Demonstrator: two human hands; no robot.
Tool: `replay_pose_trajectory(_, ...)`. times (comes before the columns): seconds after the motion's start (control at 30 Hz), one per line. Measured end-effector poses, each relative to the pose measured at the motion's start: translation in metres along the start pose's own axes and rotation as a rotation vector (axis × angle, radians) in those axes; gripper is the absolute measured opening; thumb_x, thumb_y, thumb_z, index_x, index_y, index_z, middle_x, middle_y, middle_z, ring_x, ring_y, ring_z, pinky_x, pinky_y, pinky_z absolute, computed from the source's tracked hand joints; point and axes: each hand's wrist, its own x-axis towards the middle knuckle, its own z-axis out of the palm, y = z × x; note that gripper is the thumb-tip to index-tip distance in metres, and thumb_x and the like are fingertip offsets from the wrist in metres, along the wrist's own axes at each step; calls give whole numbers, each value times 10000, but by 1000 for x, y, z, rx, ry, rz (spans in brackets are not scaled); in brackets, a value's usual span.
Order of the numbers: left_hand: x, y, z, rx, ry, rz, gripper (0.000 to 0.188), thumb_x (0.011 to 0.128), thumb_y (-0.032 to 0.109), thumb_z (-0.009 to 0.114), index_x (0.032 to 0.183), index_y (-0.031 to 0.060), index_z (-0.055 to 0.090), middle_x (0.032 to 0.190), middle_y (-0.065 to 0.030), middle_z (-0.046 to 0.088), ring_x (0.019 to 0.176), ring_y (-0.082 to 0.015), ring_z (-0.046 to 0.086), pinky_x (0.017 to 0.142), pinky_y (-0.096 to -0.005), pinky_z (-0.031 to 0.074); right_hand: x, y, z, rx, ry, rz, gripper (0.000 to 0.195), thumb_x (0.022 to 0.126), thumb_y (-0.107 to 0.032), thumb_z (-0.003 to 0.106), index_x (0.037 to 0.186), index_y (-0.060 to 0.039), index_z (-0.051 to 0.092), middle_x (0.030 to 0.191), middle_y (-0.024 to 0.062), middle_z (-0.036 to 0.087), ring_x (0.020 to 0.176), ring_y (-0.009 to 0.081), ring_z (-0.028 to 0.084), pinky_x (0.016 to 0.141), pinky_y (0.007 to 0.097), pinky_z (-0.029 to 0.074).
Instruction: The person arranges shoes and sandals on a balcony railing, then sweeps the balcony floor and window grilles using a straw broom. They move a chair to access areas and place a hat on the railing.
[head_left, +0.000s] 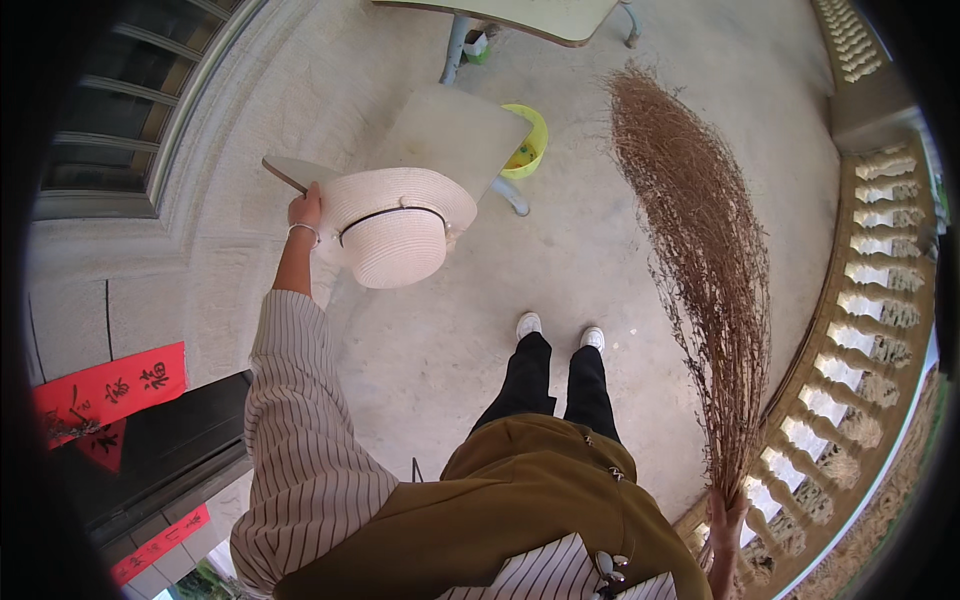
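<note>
My left hand grips the brown edge of a grey board that looks like a chair's backrest. Beside the fingers, a pale straw sun hat with a thin black band leans with its crown towards me; whether the hand also touches its brim cannot be told. Behind the hat is a worn, flat grey seat on a blue-grey metal leg. In my right hand, low at the right, is the bound end of a broom of dried twigs, its bushy head spread far out ahead.
A yellow-green plastic basin sits beyond the seat. Further off stands a table, with a small green-and-white box near its leg. A stone balustrade curves along the right; a barred window and dark doorway line the left.
</note>
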Motion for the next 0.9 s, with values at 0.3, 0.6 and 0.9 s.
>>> replay_pose_trajectory(0.3,-187,2,-49,-126,-123,89,452,885,425,511,707,29,637,558,-12,498,547,-103,453,544,-268,380,94,-71,51,-67,-624,-60,72,849,-61,537,910,-42,570,616,-62,441,526,28,372,463,197,310)
replay_pose_trajectory(0.6,-322,-63,-62,-136,-118,-82,433,877,394,527,668,26,617,543,-10,497,538,-91,454,525,-264,374,234,-67,18,-656,-173,-527,291,825,-72,543,1107,0,547,667,127,556,563,186,479,538,324,414)
replay_pose_trajectory(0.9,-341,-35,-56,-242,-258,-93,409,885,375,529,669,35,595,529,18,458,508,-58,409,492,-236,341,90,-39,28,-402,-380,-589,228,827,-41,549,1045,26,551,677,26,516,616,78,422,527,255,386)
